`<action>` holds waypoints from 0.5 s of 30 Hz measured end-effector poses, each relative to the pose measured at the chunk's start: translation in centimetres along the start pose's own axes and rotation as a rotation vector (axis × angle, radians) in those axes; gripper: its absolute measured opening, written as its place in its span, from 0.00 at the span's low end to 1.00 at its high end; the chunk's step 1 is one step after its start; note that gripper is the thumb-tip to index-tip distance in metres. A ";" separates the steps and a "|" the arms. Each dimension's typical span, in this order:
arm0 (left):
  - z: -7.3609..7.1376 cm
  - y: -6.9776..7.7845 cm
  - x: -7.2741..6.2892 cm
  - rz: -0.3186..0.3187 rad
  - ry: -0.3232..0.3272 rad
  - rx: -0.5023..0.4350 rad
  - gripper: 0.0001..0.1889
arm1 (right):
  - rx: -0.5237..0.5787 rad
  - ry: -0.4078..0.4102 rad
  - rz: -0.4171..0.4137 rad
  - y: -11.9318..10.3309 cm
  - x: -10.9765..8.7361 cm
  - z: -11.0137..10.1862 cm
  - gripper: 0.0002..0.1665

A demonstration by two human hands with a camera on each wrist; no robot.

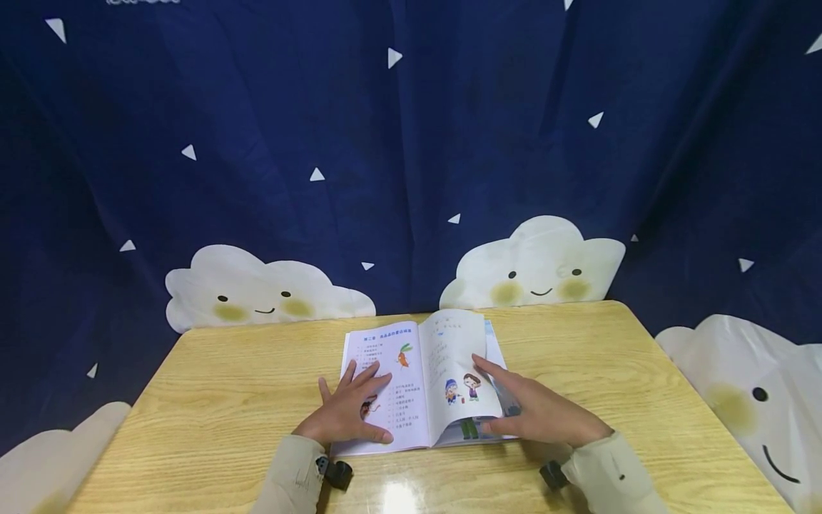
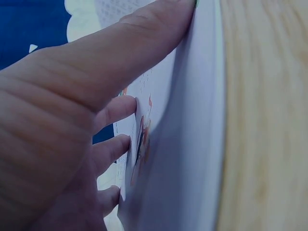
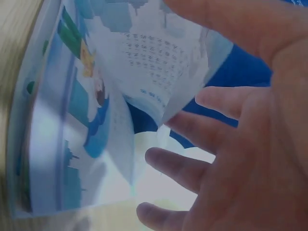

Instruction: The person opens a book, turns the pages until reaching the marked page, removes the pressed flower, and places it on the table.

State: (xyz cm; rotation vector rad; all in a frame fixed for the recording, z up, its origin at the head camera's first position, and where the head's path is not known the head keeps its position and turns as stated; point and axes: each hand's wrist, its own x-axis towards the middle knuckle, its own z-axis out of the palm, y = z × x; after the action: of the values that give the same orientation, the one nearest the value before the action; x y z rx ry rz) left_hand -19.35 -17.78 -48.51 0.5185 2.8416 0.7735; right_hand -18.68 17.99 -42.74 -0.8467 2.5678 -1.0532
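Note:
An open picture book (image 1: 379,442) lies on the table. Its left page shows a carrot drawing and lines of print. Across that page my left hand (image 1: 349,410) rests with spread fingers; the left wrist view has its fingertips on the paper and the thumb (image 2: 139,36) near the lower edge. On the right side a page (image 1: 459,357) with two drawn children stands up in a curve, partly hiding a coloured page underneath. My right hand (image 1: 539,410) is at this page's outer edge. The right wrist view shows its fingers (image 3: 183,168) extended and apart, beside the raised paper (image 3: 149,62).
The light wooden table (image 1: 244,385) extends to both sides of the book. Behind it hangs a dark blue curtain (image 1: 270,107) with white triangles and smiling clouds. Each cuff has a small black device (image 1: 339,474) at the wrist.

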 end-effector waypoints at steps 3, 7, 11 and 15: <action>0.0 -0.1 -0.1 0.015 0.011 -0.003 0.55 | -0.023 0.042 -0.017 -0.4 -0.1 -0.2 0.55; 0.0 -0.2 -0.1 0.025 0.014 -0.010 0.55 | -0.050 0.089 -0.040 -0.9 -0.2 -0.5 0.54; 0.0 -0.1 -0.1 0.025 0.012 -0.008 0.55 | -0.075 0.125 -0.044 -1.2 -0.2 -0.6 0.56; -0.1 0.0 -0.1 0.027 0.012 -0.010 0.55 | -0.086 0.174 -0.064 -1.3 -0.1 -0.5 0.59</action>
State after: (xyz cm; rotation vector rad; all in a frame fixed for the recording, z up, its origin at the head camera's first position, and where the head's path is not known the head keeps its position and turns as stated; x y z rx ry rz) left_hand -19.27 -17.84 -48.42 0.5532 2.8462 0.7973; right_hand -18.27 17.61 -41.48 -0.9000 2.7648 -1.0861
